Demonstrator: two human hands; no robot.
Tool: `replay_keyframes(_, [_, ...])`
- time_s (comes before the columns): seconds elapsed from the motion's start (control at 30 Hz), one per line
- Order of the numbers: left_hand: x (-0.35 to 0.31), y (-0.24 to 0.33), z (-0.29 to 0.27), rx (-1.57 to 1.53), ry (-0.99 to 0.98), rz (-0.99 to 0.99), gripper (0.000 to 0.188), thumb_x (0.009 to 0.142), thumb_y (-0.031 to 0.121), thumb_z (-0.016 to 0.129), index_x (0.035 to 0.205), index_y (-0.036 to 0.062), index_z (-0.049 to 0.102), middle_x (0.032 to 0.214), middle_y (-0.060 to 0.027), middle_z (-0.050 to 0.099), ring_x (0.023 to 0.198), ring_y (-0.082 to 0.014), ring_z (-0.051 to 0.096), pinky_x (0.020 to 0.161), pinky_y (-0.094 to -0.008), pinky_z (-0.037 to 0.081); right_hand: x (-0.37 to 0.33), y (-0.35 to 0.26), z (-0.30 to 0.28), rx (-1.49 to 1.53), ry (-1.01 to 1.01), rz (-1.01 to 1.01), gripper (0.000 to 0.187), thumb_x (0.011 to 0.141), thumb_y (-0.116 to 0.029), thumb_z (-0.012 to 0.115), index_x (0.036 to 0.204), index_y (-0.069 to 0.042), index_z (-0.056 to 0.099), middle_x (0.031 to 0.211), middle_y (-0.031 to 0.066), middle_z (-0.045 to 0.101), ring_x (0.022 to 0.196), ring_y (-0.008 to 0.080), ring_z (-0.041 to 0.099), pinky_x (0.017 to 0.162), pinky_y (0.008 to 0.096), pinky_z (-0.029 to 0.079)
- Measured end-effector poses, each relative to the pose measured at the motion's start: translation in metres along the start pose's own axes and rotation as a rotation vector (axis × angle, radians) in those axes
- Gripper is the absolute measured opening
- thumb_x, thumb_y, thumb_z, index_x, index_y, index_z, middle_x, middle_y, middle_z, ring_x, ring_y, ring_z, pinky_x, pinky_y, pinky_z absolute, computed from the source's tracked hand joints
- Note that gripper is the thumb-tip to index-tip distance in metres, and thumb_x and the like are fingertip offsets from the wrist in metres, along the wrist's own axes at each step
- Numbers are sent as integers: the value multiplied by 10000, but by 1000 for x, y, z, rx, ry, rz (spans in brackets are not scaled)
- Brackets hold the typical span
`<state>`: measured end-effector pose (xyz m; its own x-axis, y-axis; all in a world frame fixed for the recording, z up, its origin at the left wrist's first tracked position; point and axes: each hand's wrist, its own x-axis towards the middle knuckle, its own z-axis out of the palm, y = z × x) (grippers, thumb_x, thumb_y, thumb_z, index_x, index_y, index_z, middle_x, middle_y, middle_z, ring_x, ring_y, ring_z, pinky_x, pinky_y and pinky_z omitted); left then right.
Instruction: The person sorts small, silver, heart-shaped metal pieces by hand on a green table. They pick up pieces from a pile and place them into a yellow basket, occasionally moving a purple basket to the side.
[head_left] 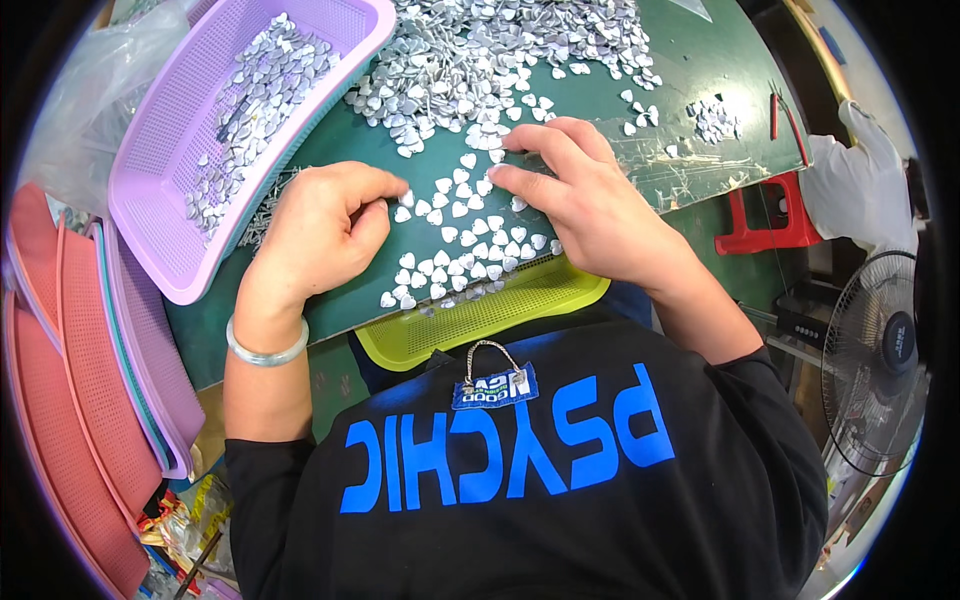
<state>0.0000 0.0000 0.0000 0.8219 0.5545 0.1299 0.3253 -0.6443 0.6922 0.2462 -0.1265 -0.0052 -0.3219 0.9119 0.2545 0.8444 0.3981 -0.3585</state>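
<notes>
Left hand [322,228] curled, I point my forefinger at one of the silver hearts [406,199]; whether I grip it I cannot tell. My right hand [588,198] is spread wide, fingertips at more hearts. They lie scattered from between my hands to the near edge of the green bench [690,50], above a yellow-green basket [430,342]. A purple basket [160,160] of hearts sits over the left edge.
</notes>
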Motion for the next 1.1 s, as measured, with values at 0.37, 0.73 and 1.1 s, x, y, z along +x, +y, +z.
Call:
replay_keyframes(0.37, [5, 15, 7, -32, -32, 47, 307, 764, -34, 572, 1041, 19, 695, 678, -96, 598, 578, -201, 572, 535, -317, 437, 3, -4, 4, -30, 65, -4, 386, 699, 30, 581, 1032, -122, 703, 1295, 126, 511, 1190, 370, 438, 974, 475, 384])
replay_keyframes(0.73, [8, 8, 14, -28, -20, 144, 355, 762, -35, 580, 1097, 26, 680, 731, -115, 625, 599, -224, 583, 555, -324, 452, 8, 9, 1, -129, 117, 30, 370, 707, 0, 602, 1049, -104, 698, 1300, 128, 517, 1210, 366, 432, 1001, 468, 361])
replay_keyframes(1.1, [21, 18, 12, 63, -154, 171, 304, 734, 0, 577, 1004, 55, 706, 706, -112, 624, 634, -284, 608, 583, -372, 478, 11, 13, -1, -52, 80, 14, 406, 705, 59, 572, 1052, -118, 685, 1331, 107, 497, 1220, 394, 416, 1023, 477, 370])
